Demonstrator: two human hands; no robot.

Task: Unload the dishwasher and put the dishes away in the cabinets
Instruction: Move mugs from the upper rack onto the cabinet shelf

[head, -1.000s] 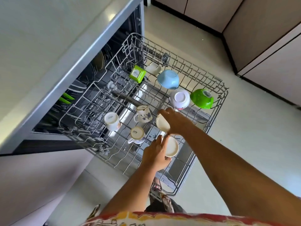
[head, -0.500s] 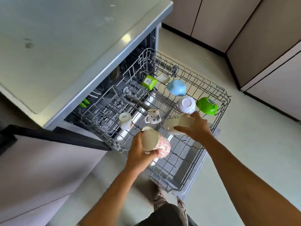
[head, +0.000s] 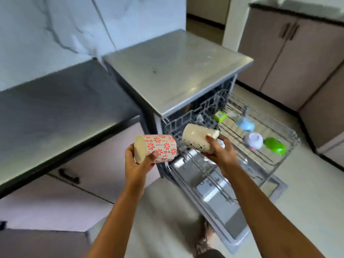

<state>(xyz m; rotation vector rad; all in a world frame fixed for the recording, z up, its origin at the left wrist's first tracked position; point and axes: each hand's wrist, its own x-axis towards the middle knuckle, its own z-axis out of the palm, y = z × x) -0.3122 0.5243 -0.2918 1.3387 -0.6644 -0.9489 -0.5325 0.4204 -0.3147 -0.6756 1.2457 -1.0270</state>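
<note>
My left hand (head: 138, 163) grips a cream mug with red flower print (head: 158, 150), held on its side, base toward me. My right hand (head: 220, 151) grips a plain cream mug with small dark marks (head: 198, 138), also tilted sideways. Both mugs are lifted above the front left corner of the pulled-out wire rack (head: 284, 157) of the open dishwasher (head: 178, 75). In the rack remain a blue bowl (head: 245, 124), a white bowl (head: 253, 140), a green bowl (head: 274, 146) and a green square cup (head: 220, 116), all upside down.
A dark countertop (head: 55, 116) runs to the left, with a base cabinet and black handle (head: 68, 176) under it. Beige cabinets (head: 290, 53) stand at the back right. The lowered dishwasher door (head: 219, 198) juts over the floor in front of me.
Both hands have lifted the two mugs out of the rack and up to the left. The view has swung up from the rack to the countertop and wall.
</note>
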